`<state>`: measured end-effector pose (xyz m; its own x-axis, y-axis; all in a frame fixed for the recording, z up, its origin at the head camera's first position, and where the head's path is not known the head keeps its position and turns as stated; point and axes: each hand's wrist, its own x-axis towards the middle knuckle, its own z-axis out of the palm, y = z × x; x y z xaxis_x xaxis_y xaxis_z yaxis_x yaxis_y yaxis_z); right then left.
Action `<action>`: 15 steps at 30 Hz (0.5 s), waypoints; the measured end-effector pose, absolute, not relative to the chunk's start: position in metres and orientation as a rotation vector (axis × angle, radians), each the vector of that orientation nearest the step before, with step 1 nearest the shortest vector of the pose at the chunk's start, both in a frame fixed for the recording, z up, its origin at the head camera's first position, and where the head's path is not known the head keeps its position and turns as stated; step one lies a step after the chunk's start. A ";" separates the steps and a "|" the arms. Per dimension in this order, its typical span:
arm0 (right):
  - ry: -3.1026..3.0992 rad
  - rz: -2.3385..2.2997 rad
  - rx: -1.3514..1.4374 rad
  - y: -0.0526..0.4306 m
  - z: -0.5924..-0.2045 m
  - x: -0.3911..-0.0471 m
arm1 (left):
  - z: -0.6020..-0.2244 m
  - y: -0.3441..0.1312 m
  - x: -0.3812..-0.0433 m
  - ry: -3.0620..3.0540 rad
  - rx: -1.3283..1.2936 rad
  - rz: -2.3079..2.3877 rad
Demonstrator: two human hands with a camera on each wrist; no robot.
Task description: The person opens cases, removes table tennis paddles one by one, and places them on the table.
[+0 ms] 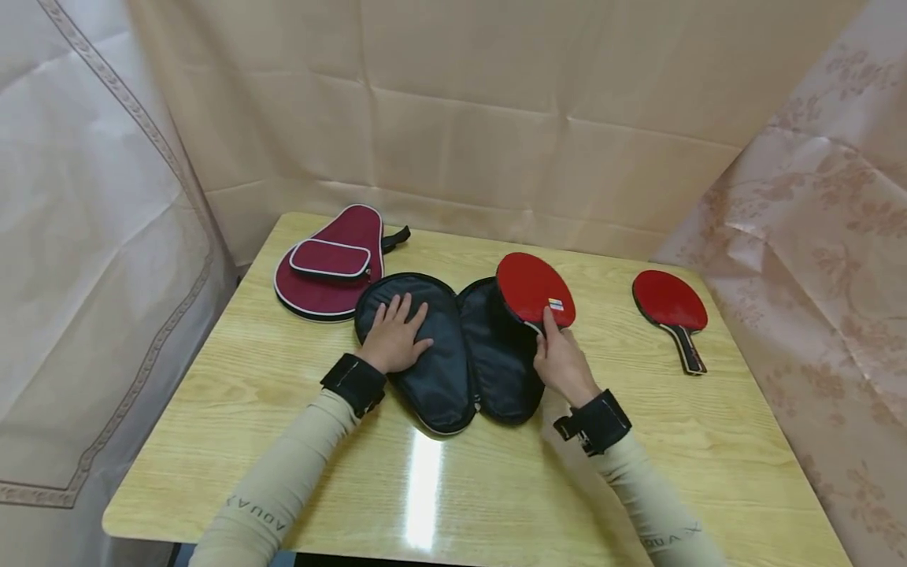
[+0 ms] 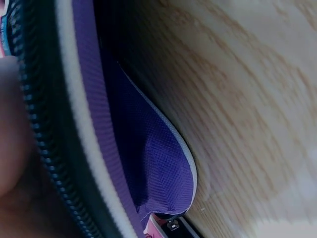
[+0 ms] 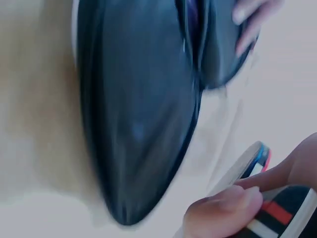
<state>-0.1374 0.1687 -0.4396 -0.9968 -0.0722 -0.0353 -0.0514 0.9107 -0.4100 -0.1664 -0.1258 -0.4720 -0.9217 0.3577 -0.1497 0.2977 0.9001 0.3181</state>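
Note:
A zippered table tennis paddle case [image 1: 441,370] lies spread open in the middle of the table, its black lining facing up. My left hand [image 1: 393,337] rests with fingers spread on the left half. In the left wrist view, the case's zipper [image 2: 47,144] and purple outer cloth [image 2: 153,163] show close up. Over the right half, my right hand [image 1: 564,364] grips a red table tennis paddle [image 1: 527,285] by its handle, one finger along the blade. The striped handle [image 3: 277,218] appears in the right wrist view; the palm side is partly hidden.
A second red paddle [image 1: 669,302] lies at the right of the table [image 1: 340,488]. At the back left sits a maroon paddle case [image 1: 350,227] with a small front pouch [image 1: 330,258], close against the open case. Cloth hangs behind and at both sides.

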 end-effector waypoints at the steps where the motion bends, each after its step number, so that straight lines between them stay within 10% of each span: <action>1: 3.036 -0.644 -0.094 0.177 -0.436 -0.142 | -0.472 -0.126 -0.166 2.865 0.499 0.433; 15: 2.886 -0.465 -0.015 0.285 -0.457 -0.208 | -0.472 -0.139 -0.149 2.884 0.511 0.453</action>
